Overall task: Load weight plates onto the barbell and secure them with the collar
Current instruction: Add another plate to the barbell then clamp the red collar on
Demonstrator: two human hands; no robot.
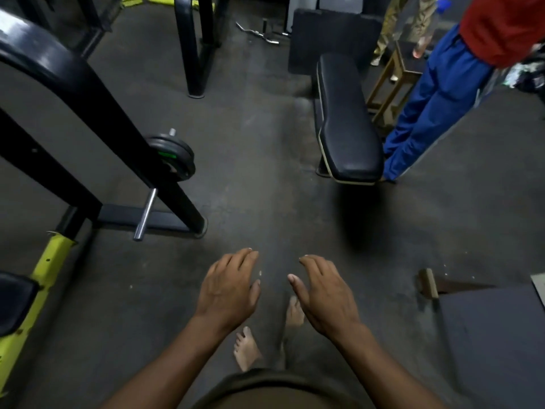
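My left hand (228,286) and my right hand (323,293) hover side by side over the dark floor, palms down, fingers relaxed and holding nothing. Up and to the left, two or three black weight plates (174,156) hang on a peg of a black rack frame (97,104). Below them a bare steel peg (145,214) sticks out from the same frame. Both hands are well apart from the plates. A curl bar (258,33) lies on the floor far at the back. No collar is visible.
A black padded bench (343,119) stands at the right, with a person in blue trousers (433,101) beside it and a wooden stool (395,78) behind. A yellow machine frame (28,299) sits at the lower left. A black mat (489,335) lies at the lower right.
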